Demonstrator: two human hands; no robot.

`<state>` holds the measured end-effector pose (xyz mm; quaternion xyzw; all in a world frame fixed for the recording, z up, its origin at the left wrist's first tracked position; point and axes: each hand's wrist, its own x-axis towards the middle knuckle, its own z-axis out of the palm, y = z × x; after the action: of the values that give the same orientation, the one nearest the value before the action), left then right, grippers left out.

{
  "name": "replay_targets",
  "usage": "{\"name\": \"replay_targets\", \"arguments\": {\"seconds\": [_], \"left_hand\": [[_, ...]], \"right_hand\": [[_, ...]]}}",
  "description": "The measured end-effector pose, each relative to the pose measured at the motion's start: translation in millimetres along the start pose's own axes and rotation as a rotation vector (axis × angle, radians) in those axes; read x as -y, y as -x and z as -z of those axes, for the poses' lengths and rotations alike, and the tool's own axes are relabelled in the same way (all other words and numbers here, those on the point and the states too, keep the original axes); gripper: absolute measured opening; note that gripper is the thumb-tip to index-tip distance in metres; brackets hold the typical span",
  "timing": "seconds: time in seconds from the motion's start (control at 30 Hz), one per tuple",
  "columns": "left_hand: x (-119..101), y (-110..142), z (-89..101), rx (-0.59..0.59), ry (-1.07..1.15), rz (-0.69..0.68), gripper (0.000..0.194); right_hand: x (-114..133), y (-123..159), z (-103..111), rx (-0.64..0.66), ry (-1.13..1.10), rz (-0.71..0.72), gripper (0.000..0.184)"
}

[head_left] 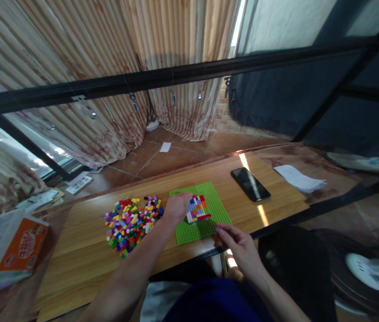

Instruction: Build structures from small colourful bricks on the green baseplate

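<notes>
- Brick block [198, 209], qty 1: small, multicol., at ctr of green baseplate [218, 201]; whether seated flat or lifted, can't tell.
- Your L hand [177, 208]: fingers curled at block's L side, tips partly hidden; touching, it seems, but can't tell how firm the hold.
- Your R hand [239, 246]: thumb + index nearly together at baseplate's near R edge, apart from block. Purple spot at tips: brick or nail, can't tell; gap too small to judge.
- Loose bricks [132, 226], mixed cols: pile L of baseplate, on tabletop [75, 250].
- Phone [250, 183], blk: far R of baseplate, well apart.

Handling notes (judgement): brace block low w/ L fingers, wrist off top face so you can see studs. Any R-hand brick: pinch by sides, line up sq. w/ studs, press straight down, no sideways shove. Baseplate looks thin, near tabletop's near edge; don't lean on it, may slide.
</notes>
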<state>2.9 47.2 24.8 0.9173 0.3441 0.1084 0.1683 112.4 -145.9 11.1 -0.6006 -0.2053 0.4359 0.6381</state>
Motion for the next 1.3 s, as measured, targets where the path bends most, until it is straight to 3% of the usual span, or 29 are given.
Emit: {"name": "replay_targets", "arguments": {"seconds": [0.23,0.6,0.77,0.93,1.03,1.13,1.23,1.3], "left_hand": [[2,0,-2.2,-0.007,-0.008,-0.015,0.030],[1,-2,0.2,0.074,-0.069,-0.029,0.030],[1,-1,-0.1,0.082,-0.085,-0.044,0.029],[1,2,-3.0,0.019,-0.016,-0.021,0.032],[-1,3,-2.2,-0.031,0.083,-0.005,0.033],[-3,3,-1.3,-0.065,0.168,0.045,0.031],[-2,3,-3.8,-0.104,0.288,0.097,0.028],[1,3,-8.2,-0.136,0.353,0.124,0.030]], "right_hand": [[0,-1,0,0.010,-0.012,-0.017,0.043],[-4,-4,0,0.021,-0.062,-0.060,0.040],[16,-15,-5,0.037,-0.196,-0.088,0.033],[42,-52,-11,0.138,-0.462,-0.158,0.024],[46,-84,-21,0.184,-0.226,-0.066,0.022],[43,-111,-35,0.124,0.277,0.221,0.018],[41,-126,-43,0.220,0.737,0.352,0.019],[41,-131,-44,0.290,0.919,0.383,0.022]]}}
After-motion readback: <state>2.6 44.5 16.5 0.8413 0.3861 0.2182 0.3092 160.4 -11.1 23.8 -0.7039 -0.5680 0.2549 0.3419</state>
